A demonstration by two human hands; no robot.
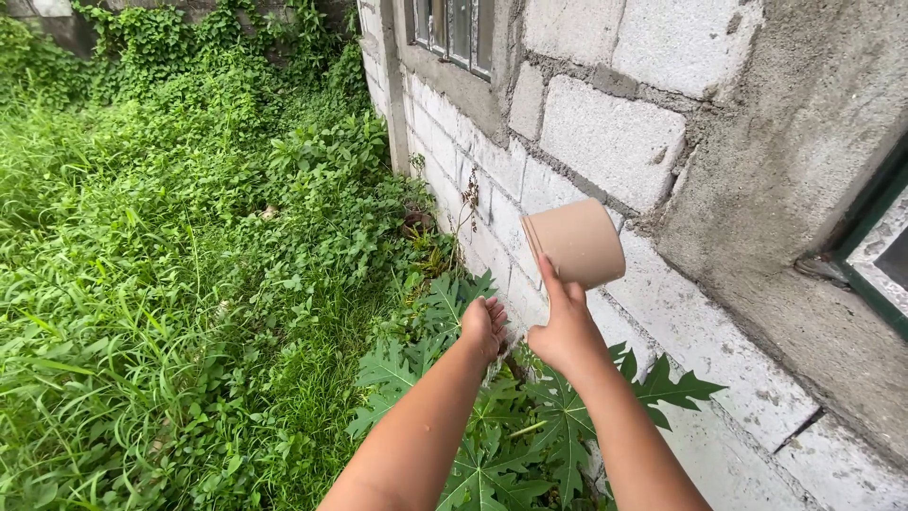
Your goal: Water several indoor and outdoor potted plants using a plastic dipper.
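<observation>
My right hand (565, 331) is raised beside a grey block wall (605, 142) and holds a tan cylindrical cup or pot (575, 242) tipped on its side, mouth towards the wall. My left hand (483, 325) is just to its left, fingers curled loosely, above the broad lobed leaves of a papaya plant (530, 426) growing at the wall's foot. Whether the left hand holds anything I cannot make out. Both forearms reach in from the bottom of the view.
Thick green grass and weeds (170, 246) cover the ground to the left. A barred window (454, 33) is set in the wall farther along, and a dark window frame (875, 255) sits at the right edge. A small brown pot (416, 222) lies by the wall.
</observation>
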